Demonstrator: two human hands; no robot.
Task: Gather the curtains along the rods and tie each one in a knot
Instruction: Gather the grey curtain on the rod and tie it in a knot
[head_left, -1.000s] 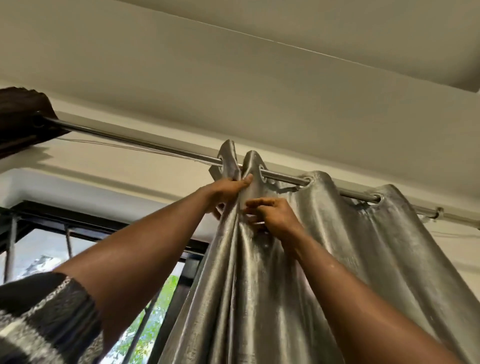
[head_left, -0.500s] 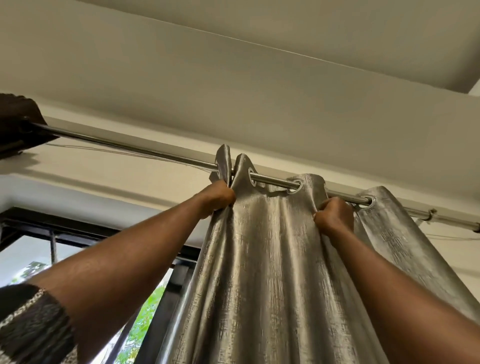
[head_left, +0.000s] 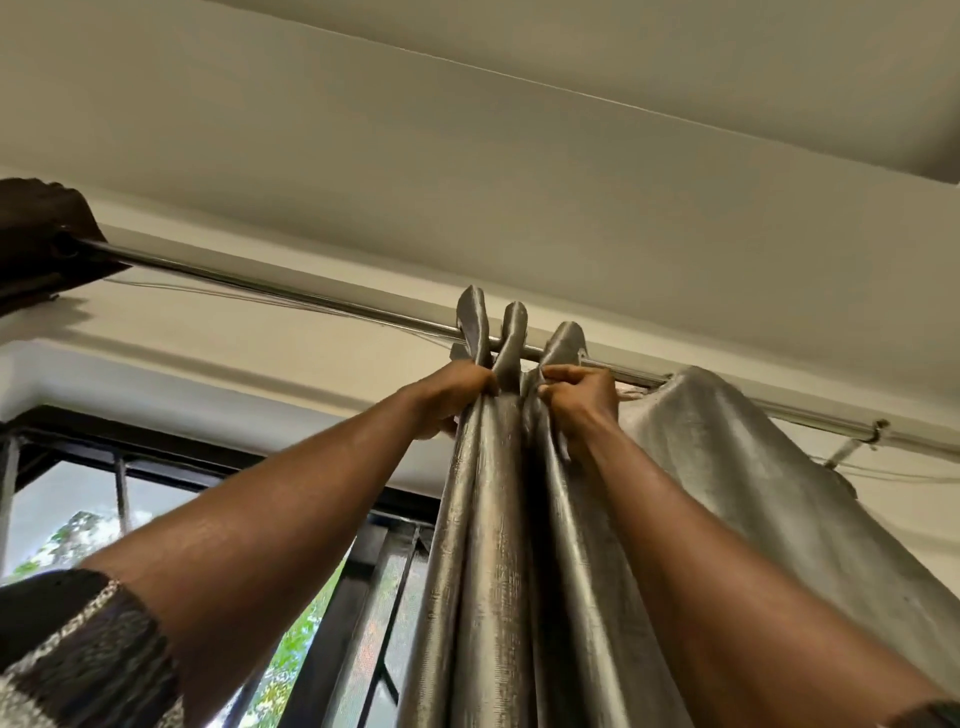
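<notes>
A shiny silver-grey curtain hangs by its eyelets from a chrome rod that runs from upper left down to the right. Its top folds are bunched tightly together at the middle of the rod. My left hand grips the leftmost folds just under the rod. My right hand grips the neighbouring folds right beside it. One wide fold still spreads out to the right of my right hand.
A dark brown curtain is bunched at the rod's left end. A black-framed window with bars sits below left, trees outside. A rod bracket is fixed at the right. The ceiling is close above.
My right hand has pulled its fold left along the rod, up against my left hand. The spread folds between the hands are now pressed into a tight bunch.
</notes>
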